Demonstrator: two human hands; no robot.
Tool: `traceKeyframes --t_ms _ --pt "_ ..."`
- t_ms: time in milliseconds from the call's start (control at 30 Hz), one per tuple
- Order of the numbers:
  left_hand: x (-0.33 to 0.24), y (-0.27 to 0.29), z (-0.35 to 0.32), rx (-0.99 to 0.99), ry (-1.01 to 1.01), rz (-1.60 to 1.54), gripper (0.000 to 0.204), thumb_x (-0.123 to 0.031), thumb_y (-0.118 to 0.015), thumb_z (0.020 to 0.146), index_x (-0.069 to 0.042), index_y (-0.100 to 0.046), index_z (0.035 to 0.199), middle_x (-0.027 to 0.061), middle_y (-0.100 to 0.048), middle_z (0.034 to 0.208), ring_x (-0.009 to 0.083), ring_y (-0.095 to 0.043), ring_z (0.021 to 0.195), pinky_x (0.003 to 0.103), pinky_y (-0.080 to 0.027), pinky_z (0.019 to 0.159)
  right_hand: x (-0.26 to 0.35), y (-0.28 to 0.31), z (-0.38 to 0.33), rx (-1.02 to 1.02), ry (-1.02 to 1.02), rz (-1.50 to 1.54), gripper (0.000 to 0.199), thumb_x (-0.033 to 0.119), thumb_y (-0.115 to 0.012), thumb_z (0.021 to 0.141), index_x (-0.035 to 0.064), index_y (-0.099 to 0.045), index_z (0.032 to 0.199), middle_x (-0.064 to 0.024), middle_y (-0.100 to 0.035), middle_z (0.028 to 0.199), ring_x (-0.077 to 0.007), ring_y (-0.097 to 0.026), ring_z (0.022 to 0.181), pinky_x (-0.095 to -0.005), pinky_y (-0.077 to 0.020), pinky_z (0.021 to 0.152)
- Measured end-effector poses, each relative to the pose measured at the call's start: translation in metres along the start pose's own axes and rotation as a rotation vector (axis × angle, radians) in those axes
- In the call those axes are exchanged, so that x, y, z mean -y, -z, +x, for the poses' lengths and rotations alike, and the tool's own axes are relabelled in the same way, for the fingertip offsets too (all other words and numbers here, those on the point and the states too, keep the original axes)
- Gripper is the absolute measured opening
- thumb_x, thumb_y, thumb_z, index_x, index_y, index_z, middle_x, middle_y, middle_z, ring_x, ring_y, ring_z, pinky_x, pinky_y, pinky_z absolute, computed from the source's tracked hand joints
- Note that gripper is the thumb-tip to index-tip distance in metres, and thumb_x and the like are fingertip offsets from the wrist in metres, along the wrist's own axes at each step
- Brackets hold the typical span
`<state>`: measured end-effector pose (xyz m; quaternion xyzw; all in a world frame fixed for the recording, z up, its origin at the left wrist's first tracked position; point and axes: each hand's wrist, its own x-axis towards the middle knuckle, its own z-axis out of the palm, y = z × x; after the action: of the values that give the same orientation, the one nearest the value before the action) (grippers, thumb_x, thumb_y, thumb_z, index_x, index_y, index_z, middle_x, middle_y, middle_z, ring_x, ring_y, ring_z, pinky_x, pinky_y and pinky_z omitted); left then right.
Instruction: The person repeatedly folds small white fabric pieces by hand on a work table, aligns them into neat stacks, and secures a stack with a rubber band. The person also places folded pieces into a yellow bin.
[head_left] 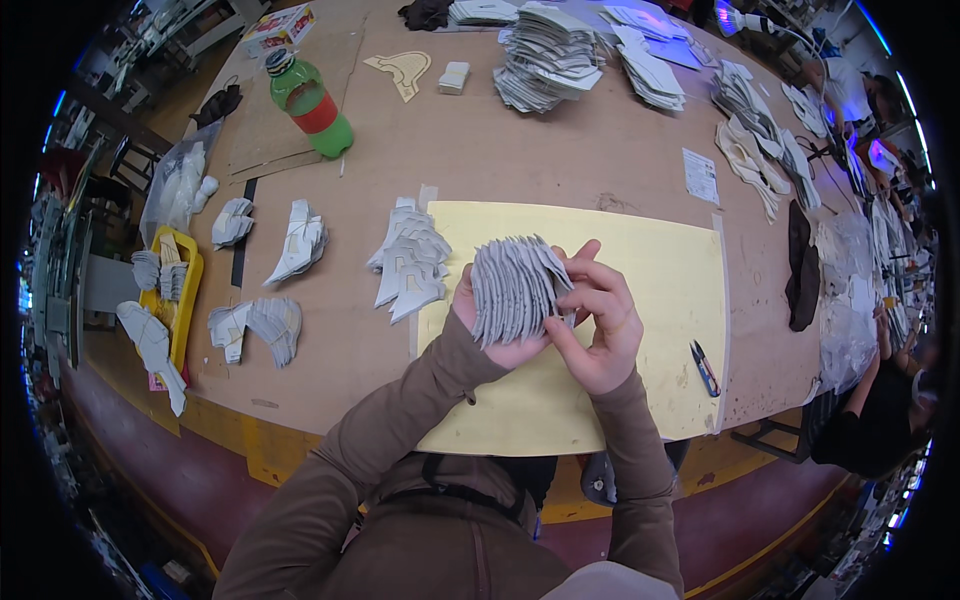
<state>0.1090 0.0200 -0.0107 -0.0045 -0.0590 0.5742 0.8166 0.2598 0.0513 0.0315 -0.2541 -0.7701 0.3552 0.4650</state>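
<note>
A fanned stack of grey-white cut pieces (515, 290) lies across the palm of my left hand (518, 350), which supports it from below and at its left side. My right hand (605, 325) pinches the right end of the same stack between thumb and fingers. Both hands are above a yellow sheet (570, 400) on the table. Just left of the hands lies a spread pile of similar white pieces (410, 258). Thread snips (705, 368) with a dark blue and red handle rest on the sheet's right side. Most of my left fingers are hidden behind the stack.
Bundles of white pieces (298, 243) lie at the left, near a yellow tray (188, 330). A green bottle (312, 108) stands at the far left. Tall stacks of pieces (548, 60) are at the back. Dark cloth (803, 265) lies at the right; a person (880, 410) sits beyond it.
</note>
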Motion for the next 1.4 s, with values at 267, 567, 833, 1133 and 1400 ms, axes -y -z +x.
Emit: traceKeyframes --t_ms 267,567,833,1133,1400 --pt "-0.002 -0.001 -0.001 -0.002 0.020 -0.183 0.063 -0.045 -0.034 0.089 -0.005 -0.037 0.138 0.0164 -0.028 0.151 0.0292 -0.033 0.136 0.044 -0.027 0.112 -0.003 -0.002 -0.002 -0.029 0.021 -0.013 0.020 -0.009 -0.066 0.074 -0.0006 -0.062 0.093 -0.0174 -0.053 0.120 -0.0217 -0.064 0.092 -0.0265 -0.0557 0.066" --pt "-0.009 0.006 0.001 -0.080 -0.012 -0.085 0.073 -0.042 -0.049 0.079 -0.004 -0.037 0.140 0.0188 -0.033 0.149 0.0307 -0.035 0.136 0.043 -0.025 0.114 -0.012 -0.005 0.001 -0.091 -0.065 -0.132 0.015 -0.011 -0.064 0.074 -0.0054 -0.065 0.088 -0.0198 -0.055 0.121 -0.0205 -0.065 0.084 -0.0304 -0.0539 0.074" --pt "-0.009 0.004 0.002 -0.064 -0.027 -0.215 0.068 -0.035 -0.052 0.077 -0.005 -0.041 0.137 0.0173 -0.045 0.140 0.0308 -0.043 0.130 0.045 -0.029 0.112 -0.014 -0.006 0.004 -0.093 -0.109 -0.083 0.017 -0.009 -0.065 0.074 -0.0061 -0.063 0.090 -0.0208 -0.056 0.125 -0.0190 -0.063 0.088 -0.0298 -0.0518 0.079" --pt "-0.002 0.003 0.009 -0.101 -0.171 0.156 0.067 -0.024 -0.053 0.076 0.002 -0.038 0.137 0.0173 -0.042 0.142 0.0313 -0.043 0.129 0.040 -0.032 0.112 -0.019 -0.013 0.001 -0.126 -0.102 -0.332 0.019 -0.005 -0.069 0.069 -0.0046 -0.062 0.087 -0.0158 -0.057 0.112 -0.0258 -0.059 0.087 -0.0358 -0.0507 0.078" --pt "0.004 0.016 0.000 -0.286 -0.055 -0.066 0.068 -0.029 -0.053 0.077 -0.003 -0.037 0.139 0.0173 -0.043 0.141 0.0314 -0.041 0.131 0.045 -0.027 0.114 -0.015 -0.010 -0.002 -0.156 -0.112 -0.353 0.016 -0.008 -0.065 0.066 -0.0031 -0.055 0.077 -0.0142 -0.054 0.091 -0.0208 -0.057 0.073 -0.0280 -0.0492 0.059"
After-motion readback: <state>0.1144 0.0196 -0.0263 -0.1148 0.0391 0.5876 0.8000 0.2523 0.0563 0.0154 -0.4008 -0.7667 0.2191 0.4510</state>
